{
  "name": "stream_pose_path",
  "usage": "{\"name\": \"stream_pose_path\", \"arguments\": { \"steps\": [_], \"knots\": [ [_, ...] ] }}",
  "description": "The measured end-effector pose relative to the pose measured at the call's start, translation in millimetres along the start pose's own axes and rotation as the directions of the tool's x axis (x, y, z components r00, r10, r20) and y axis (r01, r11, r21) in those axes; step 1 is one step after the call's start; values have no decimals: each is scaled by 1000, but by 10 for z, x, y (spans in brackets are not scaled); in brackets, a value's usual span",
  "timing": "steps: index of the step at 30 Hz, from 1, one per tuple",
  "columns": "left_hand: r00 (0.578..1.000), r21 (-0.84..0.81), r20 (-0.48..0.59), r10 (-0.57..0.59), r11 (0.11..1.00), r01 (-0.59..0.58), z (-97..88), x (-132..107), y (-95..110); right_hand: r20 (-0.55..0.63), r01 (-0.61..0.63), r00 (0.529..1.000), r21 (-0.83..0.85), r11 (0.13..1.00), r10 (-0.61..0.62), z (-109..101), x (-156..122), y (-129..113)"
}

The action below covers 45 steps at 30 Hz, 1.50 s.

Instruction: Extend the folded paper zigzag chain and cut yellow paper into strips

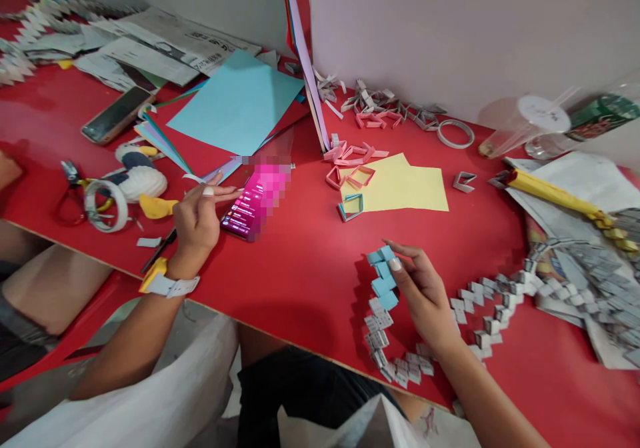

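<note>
My right hand (425, 295) pinches the blue end of a folded paper chain (383, 281) between thumb and fingers. From the blue links, the chain runs on in zigzag newsprint links, curving near the table's front edge and passing behind my wrist. My left hand (197, 218) is over the edge of a lit smartphone (245, 211) with a pink screen, fingers stretched out; whether a fingertip touches the glass I cannot tell. Between the hands and farther back lie a small blue folded link (351, 206), pink folded links (350, 175) and yellow paper sheets (425, 188).
Behind the phone is a light blue sheet (240, 105). A white tape roll (106, 206), pliers (74, 175) and a dark phone (119, 115) lie left. Upright coloured sheets (310, 81) lean at the back. A plastic cup (543, 118) and green bottle (605, 115) occupy the right.
</note>
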State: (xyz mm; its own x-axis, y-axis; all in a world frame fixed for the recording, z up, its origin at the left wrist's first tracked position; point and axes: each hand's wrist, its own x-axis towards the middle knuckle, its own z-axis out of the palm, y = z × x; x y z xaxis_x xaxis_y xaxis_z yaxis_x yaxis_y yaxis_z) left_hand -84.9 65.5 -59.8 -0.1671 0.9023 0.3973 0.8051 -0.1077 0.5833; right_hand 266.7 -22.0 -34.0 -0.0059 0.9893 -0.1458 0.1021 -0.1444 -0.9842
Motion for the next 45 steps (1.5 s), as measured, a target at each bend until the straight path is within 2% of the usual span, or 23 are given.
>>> {"name": "stream_pose_path", "arguments": {
  "steps": [4,14,22,35,45],
  "knots": [
    [997,-77,-38,68,994,-71,-29,-25,36,-6,2,1000,-20,1000,-2,-7,-5,5],
    [988,-59,111,104,993,-98,55,45,-31,5,-34,999,-23,999,34,-8,-6,42],
    [996,-154,-15,84,984,-85,37,43,19,6,-32,999,-12,999,32,-12,-12,26],
    [998,-89,6,56,995,-55,20,40,87,-5,-7,1000,-42,999,6,11,0,-22],
    [998,-111,-5,58,992,-58,19,40,68,8,-8,1000,-17,1000,8,7,-1,-11]
  ]
}}
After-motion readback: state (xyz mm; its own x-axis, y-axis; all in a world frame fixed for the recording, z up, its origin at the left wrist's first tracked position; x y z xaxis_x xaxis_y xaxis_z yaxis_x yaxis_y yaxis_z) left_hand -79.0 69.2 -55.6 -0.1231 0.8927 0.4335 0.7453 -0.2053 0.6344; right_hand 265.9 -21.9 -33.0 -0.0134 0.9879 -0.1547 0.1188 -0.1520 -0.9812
